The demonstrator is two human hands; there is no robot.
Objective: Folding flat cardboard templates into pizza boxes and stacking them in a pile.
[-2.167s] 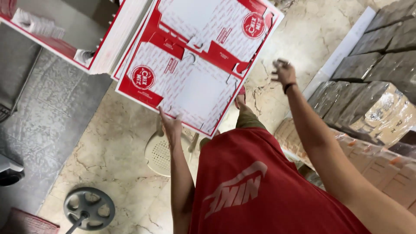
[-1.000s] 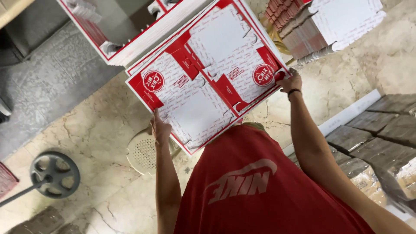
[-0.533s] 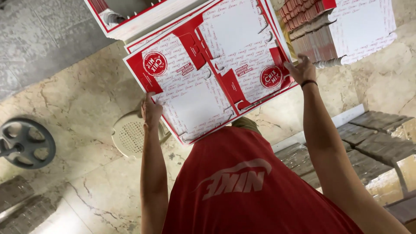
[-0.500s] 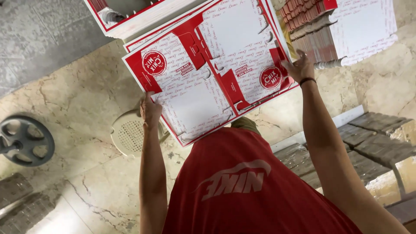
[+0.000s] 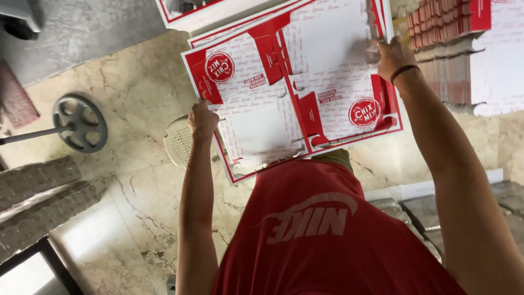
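Note:
I hold a flat, unfolded cardboard box sheet (image 5: 284, 98), white with red panels and round red marks, out in front of my red shirt. My left hand (image 5: 203, 119) grips its left edge, thumb on top. At the upper right edge my right hand (image 5: 390, 54), a dark band on the wrist, has its blurred fingers laid over the sheet. More sheets of the same kind seem to lie just beneath this one.
A stack of flat red and white sheets (image 5: 453, 33) lies at the top right. An open white box (image 5: 202, 11) is at the top. On the marble floor are a white stool (image 5: 179, 141), a weight plate on a bar (image 5: 79, 121) and grey stacked trays (image 5: 38, 191).
The sheet has turned and risen in view. My right hand has slid from the sheet's lower right corner up to its upper right edge. My left hand keeps its grip on the left edge.

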